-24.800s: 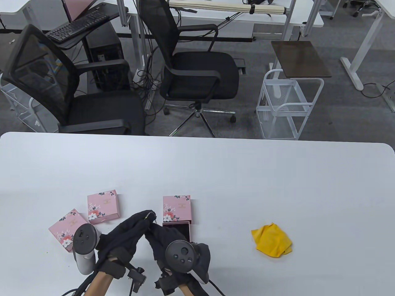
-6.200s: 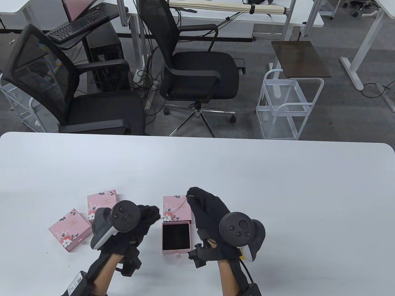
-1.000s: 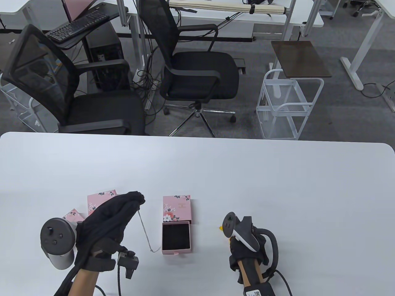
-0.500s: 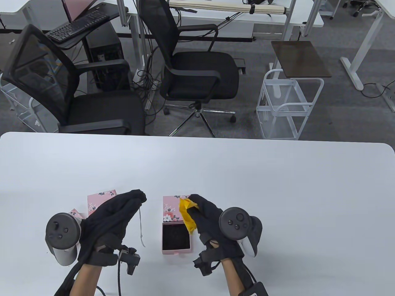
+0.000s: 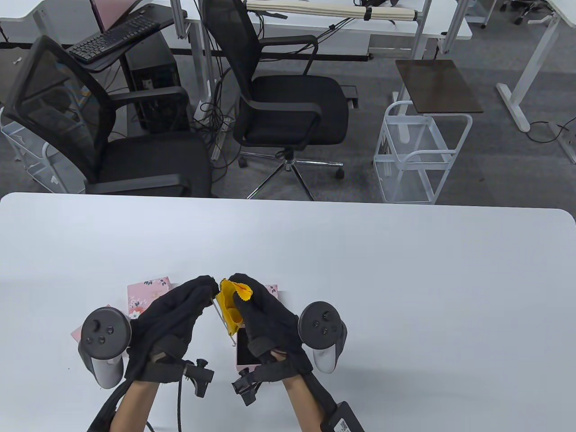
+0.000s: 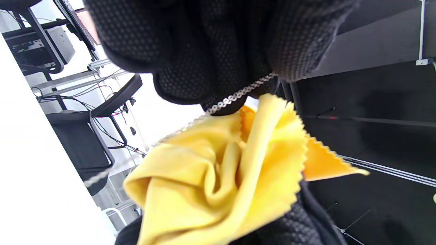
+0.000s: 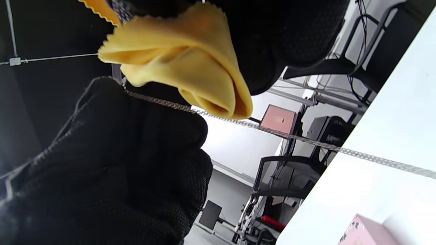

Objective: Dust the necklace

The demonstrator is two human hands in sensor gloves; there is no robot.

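- While my left hand (image 5: 173, 310) pinches the top of the necklace (image 5: 223, 320) between thumb and fingertips, the thin silver chain hangs down from that pinch above the white table (image 5: 360, 252).
- My right hand (image 5: 261, 310) is curled around a yellow cloth (image 5: 231, 303), clamping it and bringing it right against the chain; both hands nearly touch at the fingertips.
- No writing on the cloth or chain can be read; the pink boxes carry a small printed mark that is too small to make out.
- Seen from the left wrist view, the chain (image 6: 235, 97) is made of small flat shiny links, and the cloth (image 6: 218, 177) is soft, folded and has a zigzag pinked edge.
- From the right wrist view, the chain (image 7: 272, 131) runs taut in a straight line just below the bunched cloth (image 7: 190, 64).
- My gloves are black knit with a dotted grip texture.
- An open pink box (image 5: 245, 355) with a dark lining sits on the table directly below my right hand, mostly hidden by it.
- A closed pink box with a flower print (image 5: 146, 297) lies just behind my left hand; another pink box (image 5: 77, 332) peeks out beside the left tracker (image 5: 104, 335).
- Room lies open on the table to the right and toward its far edge; office chairs (image 5: 288, 108) stand beyond it.
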